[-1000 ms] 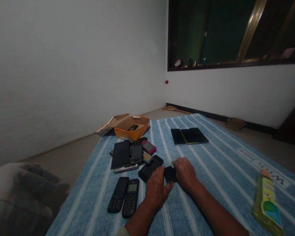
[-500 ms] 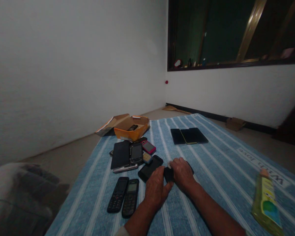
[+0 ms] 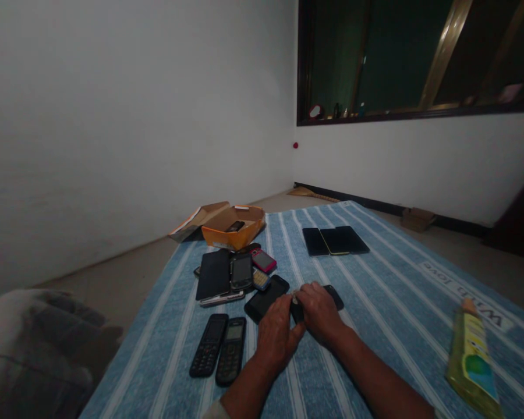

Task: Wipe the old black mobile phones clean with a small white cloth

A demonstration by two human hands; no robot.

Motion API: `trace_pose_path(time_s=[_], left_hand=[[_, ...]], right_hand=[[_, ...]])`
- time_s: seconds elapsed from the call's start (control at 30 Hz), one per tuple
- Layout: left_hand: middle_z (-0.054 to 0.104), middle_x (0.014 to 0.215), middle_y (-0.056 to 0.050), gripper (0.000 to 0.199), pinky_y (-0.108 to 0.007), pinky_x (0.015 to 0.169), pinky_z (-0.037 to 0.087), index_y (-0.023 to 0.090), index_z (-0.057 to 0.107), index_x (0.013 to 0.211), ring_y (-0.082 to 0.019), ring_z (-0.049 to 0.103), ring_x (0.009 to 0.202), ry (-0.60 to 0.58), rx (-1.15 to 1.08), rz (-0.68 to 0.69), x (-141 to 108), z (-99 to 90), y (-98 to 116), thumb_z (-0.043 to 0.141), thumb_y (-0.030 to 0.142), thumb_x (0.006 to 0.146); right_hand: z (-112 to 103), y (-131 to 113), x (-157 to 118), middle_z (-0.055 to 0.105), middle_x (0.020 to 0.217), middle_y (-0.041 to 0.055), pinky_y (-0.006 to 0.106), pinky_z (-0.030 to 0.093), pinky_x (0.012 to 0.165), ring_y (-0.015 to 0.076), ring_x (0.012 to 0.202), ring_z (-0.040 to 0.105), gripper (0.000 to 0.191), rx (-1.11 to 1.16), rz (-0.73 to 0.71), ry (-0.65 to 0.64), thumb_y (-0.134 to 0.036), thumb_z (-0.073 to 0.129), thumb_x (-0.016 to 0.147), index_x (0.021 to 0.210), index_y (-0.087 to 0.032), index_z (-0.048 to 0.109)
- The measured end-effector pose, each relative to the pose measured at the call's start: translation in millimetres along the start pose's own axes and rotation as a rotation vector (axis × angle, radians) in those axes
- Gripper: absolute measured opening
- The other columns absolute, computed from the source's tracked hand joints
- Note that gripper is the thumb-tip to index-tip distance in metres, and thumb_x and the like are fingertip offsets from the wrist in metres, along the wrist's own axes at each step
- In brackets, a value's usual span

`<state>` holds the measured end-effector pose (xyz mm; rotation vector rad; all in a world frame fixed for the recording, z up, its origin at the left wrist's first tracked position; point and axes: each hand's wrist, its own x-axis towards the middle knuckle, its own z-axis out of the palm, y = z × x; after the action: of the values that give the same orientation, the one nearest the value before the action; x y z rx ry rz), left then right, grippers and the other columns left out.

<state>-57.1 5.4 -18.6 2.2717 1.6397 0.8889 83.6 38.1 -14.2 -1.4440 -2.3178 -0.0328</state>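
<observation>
Near the middle of the striped cloth, my left hand [image 3: 276, 331] is closed on a small black phone [image 3: 296, 312], its thumb along the near edge. My right hand [image 3: 321, 311] bends over the same phone from the right, fingers together at its top. A dark phone [image 3: 334, 297] lies partly behind my right hand. Touching or just beyond my left fingers is a black smartphone [image 3: 266, 298]. Two keypad phones, one [image 3: 209, 345] beside the other [image 3: 231, 352], lie to the left. Farther off is a pile with a black tablet-like device [image 3: 213, 274] and a pink phone [image 3: 264, 261].
An open orange box [image 3: 233, 237] with a phone inside stands at the far left of the cloth [image 3: 375, 349]. Several dark smartphones [image 3: 349, 240] lie side by side farther back. A yellow-green bottle [image 3: 474, 361] lies at the right. Grey fabric [image 3: 30, 349] shows at lower left.
My right hand has shifted slightly left toward my left hand, its fingers now over the black phone's top. More of the dark phone behind it shows.
</observation>
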Motion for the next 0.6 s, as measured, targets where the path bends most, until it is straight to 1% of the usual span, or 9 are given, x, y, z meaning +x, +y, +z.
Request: trace_pose_path(time_s=[0.17, 0.2, 0.33, 0.4, 0.5, 0.6], left_hand=[[0.065, 0.109, -0.01, 0.041, -0.043, 0.087, 0.051, 0.019, 0.053, 0.115, -0.028, 0.063, 0.101, 0.034, 0.004, 0.022, -1, 4.8, -6, 0.062, 0.027, 0.075], [0.065, 0.109, -0.01, 0.042, -0.044, 0.088, 0.051, 0.019, 0.053, 0.116, -0.028, 0.062, 0.102, 0.034, 0.004, 0.021, -1, 5.4, -6, 0.062, 0.026, 0.075], [0.065, 0.107, -0.009, 0.041, -0.042, 0.087, 0.051, 0.02, 0.052, 0.116, -0.027, 0.062, 0.101, 0.022, -0.008, 0.023, -1, 5.0, -6, 0.061, 0.025, 0.076], [0.065, 0.105, -0.009, 0.038, -0.041, 0.085, 0.052, 0.02, 0.053, 0.114, -0.027, 0.063, 0.099, 0.02, -0.014, 0.039, 0, 3.5, -5, 0.061, 0.026, 0.076], [0.066, 0.105, -0.009, 0.038, -0.041, 0.084, 0.052, 0.019, 0.055, 0.111, -0.027, 0.064, 0.098, 0.027, -0.003, 0.029, 0, 2.3, -4, 0.063, 0.026, 0.075], [0.065, 0.11, -0.01, 0.044, -0.044, 0.088, 0.051, 0.019, 0.054, 0.115, -0.029, 0.063, 0.103, 0.027, 0.016, 0.008, -1, 4.0, -5, 0.064, 0.026, 0.073]], right_hand=[[-4, 8, 3, 0.063, 0.094, 0.0059, 0.031, 0.03, 0.075, 0.0207, 0.09, 0.048, 0.023, -0.05, 0.108, -0.038, -0.01, 0.049, 0.089, 0.098, -0.021, 0.067], [-4, 8, 3, 0.063, 0.094, 0.0057, 0.031, 0.03, 0.075, 0.0208, 0.09, 0.048, 0.023, -0.043, 0.104, -0.035, -0.01, 0.049, 0.089, 0.098, -0.021, 0.067], [-4, 1, 0, 0.063, 0.092, 0.004, 0.03, 0.03, 0.076, 0.0198, 0.089, 0.048, 0.02, 0.019, 0.011, -0.025, -0.013, 0.048, 0.092, 0.094, -0.021, 0.066], [-5, 0, 0, 0.063, 0.092, 0.0041, 0.03, 0.03, 0.075, 0.0198, 0.089, 0.048, 0.02, 0.017, 0.01, -0.038, -0.014, 0.048, 0.092, 0.093, -0.021, 0.067], [-7, 7, 4, 0.063, 0.093, 0.0054, 0.031, 0.031, 0.075, 0.0209, 0.09, 0.049, 0.025, -0.045, 0.093, -0.055, -0.01, 0.047, 0.089, 0.097, -0.021, 0.068], [-8, 16, 5, 0.063, 0.093, 0.0071, 0.032, 0.031, 0.074, 0.022, 0.091, 0.05, 0.027, -0.102, 0.194, -0.051, -0.006, 0.047, 0.087, 0.094, -0.02, 0.069]])
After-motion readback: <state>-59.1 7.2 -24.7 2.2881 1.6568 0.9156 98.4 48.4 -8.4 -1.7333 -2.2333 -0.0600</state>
